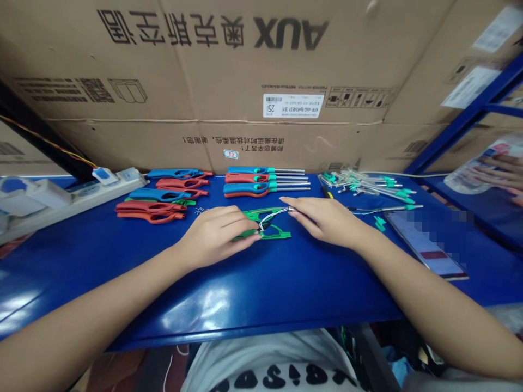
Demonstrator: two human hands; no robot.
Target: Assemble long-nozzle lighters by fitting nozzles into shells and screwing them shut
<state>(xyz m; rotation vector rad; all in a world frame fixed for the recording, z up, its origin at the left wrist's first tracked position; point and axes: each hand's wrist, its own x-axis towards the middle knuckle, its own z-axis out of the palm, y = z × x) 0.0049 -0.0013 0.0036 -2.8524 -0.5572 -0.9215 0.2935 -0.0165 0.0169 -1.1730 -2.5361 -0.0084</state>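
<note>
Over the blue table, my left hand [223,234] is closed, pinching a small dark part where thin white wires [272,215] begin. The green lighter shell halves [278,233] lie under and beside its fingertips. To the right, my right hand [327,219] pinches the other stretch of those wires between thumb and fingers. Beyond that hand, a metal lighter tube [392,208] with wire at its near end lies on the table. A small green plastic piece [379,222] rests just below the tube.
Assembled long-neck lighters [247,188] lie at the back middle, and red and blue handle shells [151,211] at left. A pile of tubes with green tips [368,184] is at back right, near a phone [425,245]. A power strip [81,201] runs along the left. Another person's hand [504,169] holds a plastic bag.
</note>
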